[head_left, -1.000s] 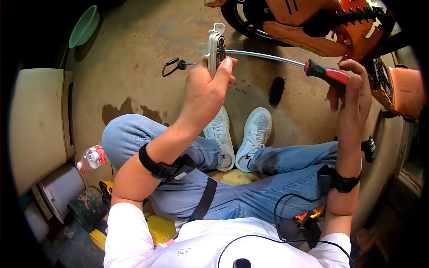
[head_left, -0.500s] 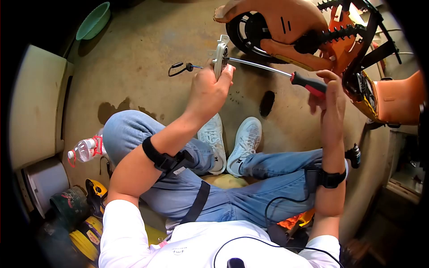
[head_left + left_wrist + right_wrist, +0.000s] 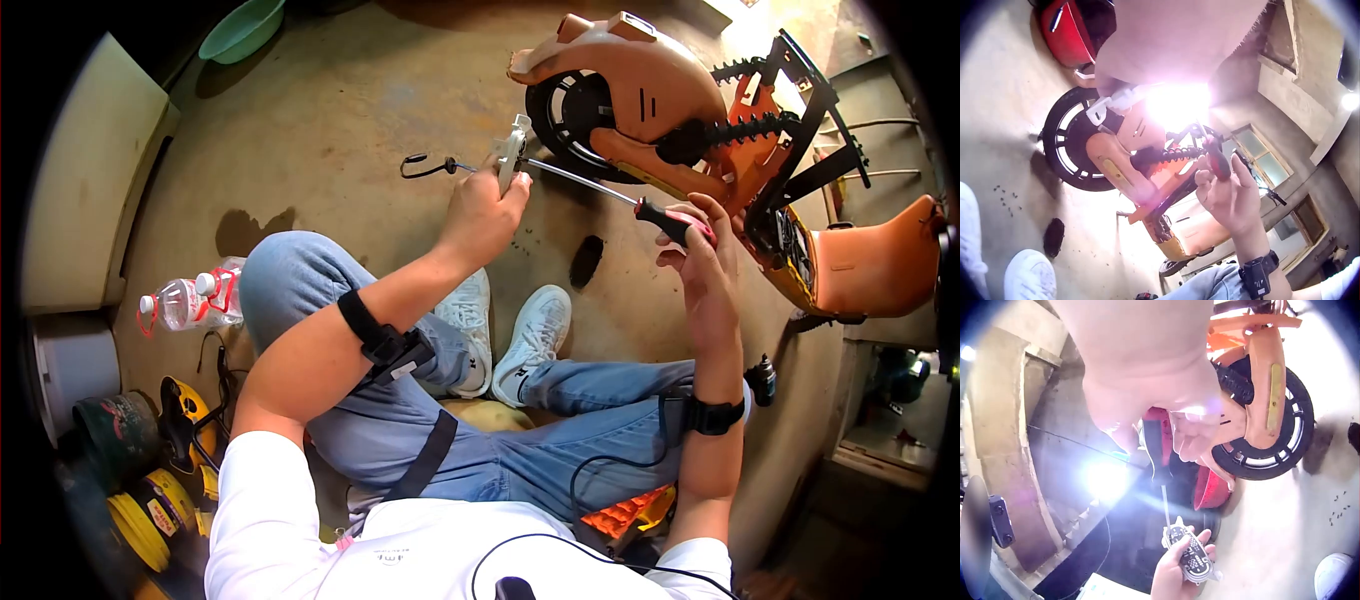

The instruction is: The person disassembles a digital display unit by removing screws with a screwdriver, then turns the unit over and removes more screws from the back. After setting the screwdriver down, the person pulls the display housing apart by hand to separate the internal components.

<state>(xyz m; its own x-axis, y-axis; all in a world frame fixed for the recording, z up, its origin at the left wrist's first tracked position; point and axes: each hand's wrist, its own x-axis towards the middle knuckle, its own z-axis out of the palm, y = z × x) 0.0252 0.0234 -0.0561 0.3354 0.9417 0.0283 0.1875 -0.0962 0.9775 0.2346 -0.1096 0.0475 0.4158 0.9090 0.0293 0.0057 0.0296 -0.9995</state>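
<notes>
My left hand [image 3: 485,215] holds a small oval circuit board [image 3: 1189,551] in a white housing [image 3: 511,155] with tabs. The thumb lies across its face in the right wrist view. A short dark cable [image 3: 430,168] trails from the back of the housing. In my right hand [image 3: 712,285] is a screwdriver [image 3: 655,217] with a red and black handle, gripped by the fingers. Its long metal shaft [image 3: 1165,503] runs to one end of the board, the tip right at the board's face.
An orange scooter [image 3: 660,90] lies on its side beyond the hands. A green basin [image 3: 242,32] sits at the far left. Plastic bottles [image 3: 180,303] stand by the left knee, near a pale cabinet [image 3: 85,200]. A dark oval object [image 3: 587,262] is on the floor ahead of the shoes.
The head view has shifted, bringing more of the scooter in. My right hand and the screwdriver handle appear closer to my left hand. Both hands keep their holds.
</notes>
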